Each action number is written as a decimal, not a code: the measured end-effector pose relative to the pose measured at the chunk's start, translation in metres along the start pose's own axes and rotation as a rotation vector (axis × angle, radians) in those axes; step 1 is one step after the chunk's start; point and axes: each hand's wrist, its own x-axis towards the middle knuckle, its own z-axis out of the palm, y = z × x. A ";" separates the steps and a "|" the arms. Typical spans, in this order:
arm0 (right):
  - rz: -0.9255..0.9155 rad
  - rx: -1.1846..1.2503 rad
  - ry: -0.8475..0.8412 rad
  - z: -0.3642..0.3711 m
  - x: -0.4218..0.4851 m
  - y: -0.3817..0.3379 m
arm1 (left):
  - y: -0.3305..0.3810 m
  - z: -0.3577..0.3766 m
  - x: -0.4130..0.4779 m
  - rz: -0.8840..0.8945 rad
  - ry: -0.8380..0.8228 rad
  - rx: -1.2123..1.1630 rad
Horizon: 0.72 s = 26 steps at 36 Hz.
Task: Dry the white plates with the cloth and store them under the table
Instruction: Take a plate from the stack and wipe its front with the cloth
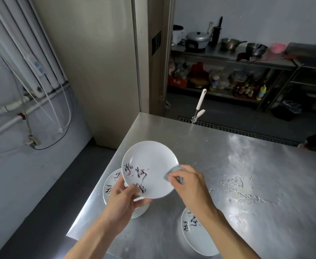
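Forearms (90,240) enter over the near edge. Tabletop (247,161): steel, water beads (247,197) toward the right side. Held plate (149,165): white, tilted, in the air above the left-edge stack (113,177). A near-edge plate (196,238) lies flat. Left hand (122,198) pinches the held plate's lower rim, thumb on its face. Right hand (189,184) is clamped on the bunched grey cloth (172,171) at the right rim.

Risk, judged: one-rim grip on a likely wet plate. Wiping pressure could lever it loose onto the stack, chipping both.
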 end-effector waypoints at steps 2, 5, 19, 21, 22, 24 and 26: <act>0.023 -0.011 0.083 -0.002 0.013 -0.001 | -0.007 0.004 -0.006 -0.021 -0.019 -0.026; 0.026 -0.028 0.083 -0.003 0.018 -0.005 | -0.005 0.007 -0.005 -0.005 -0.014 -0.033; 0.131 0.129 -0.041 -0.009 0.018 0.000 | 0.018 -0.021 -0.010 -0.056 -0.036 0.064; 0.082 0.089 -0.087 -0.016 0.021 0.001 | 0.025 -0.027 -0.005 -0.035 -0.052 0.177; 0.062 0.076 -0.120 -0.018 0.023 0.001 | 0.026 -0.030 -0.003 -0.033 -0.069 0.228; 0.019 0.054 -0.156 -0.023 0.027 -0.003 | 0.024 -0.031 -0.002 -0.042 -0.116 0.282; -0.026 0.039 -0.090 -0.023 0.030 -0.007 | 0.020 -0.029 -0.004 -0.044 -0.135 0.264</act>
